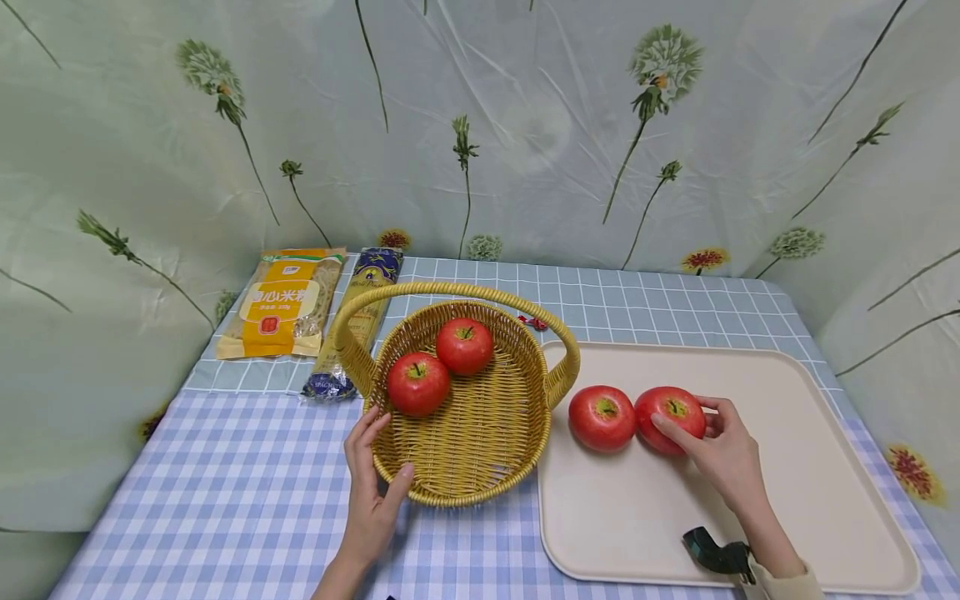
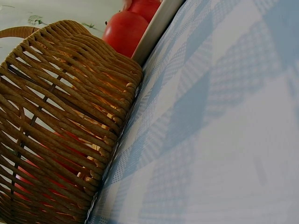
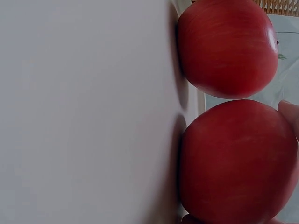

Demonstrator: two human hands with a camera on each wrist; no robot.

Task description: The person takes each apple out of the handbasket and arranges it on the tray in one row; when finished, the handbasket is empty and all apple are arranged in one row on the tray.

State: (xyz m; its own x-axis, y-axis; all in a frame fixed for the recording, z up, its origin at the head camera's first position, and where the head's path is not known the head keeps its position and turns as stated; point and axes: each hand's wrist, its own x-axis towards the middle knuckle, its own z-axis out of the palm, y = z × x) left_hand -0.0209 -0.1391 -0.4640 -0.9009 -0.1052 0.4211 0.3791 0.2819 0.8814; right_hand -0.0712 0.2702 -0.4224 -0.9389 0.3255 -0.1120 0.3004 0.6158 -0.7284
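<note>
My right hand (image 1: 723, 454) holds a red apple (image 1: 670, 419) on the beige tray, thumb at its near side and fingers behind it. Another red apple (image 1: 602, 418) sits just to its left; both apples loom large in the right wrist view, where a fingertip (image 3: 290, 112) shows at the edge. My left hand (image 1: 372, 483) rests against the near left rim of a yellow wicker basket (image 1: 465, 492), thumb and fingers spread along it. Inside the basket lie two red apples, one nearer (image 1: 418, 384) and one farther (image 1: 465, 347). The left wrist view shows the basket's woven side (image 2: 70, 93) but no hand.
The beige tray (image 1: 795, 500) covers the table's right side. A packet of rice noodles (image 1: 279, 307) and a spaghetti packet (image 1: 333, 358) lie behind the basket's left side. The basket's tall handle (image 1: 457, 289) arches overhead. A small red item (image 1: 534, 322) lies behind the basket.
</note>
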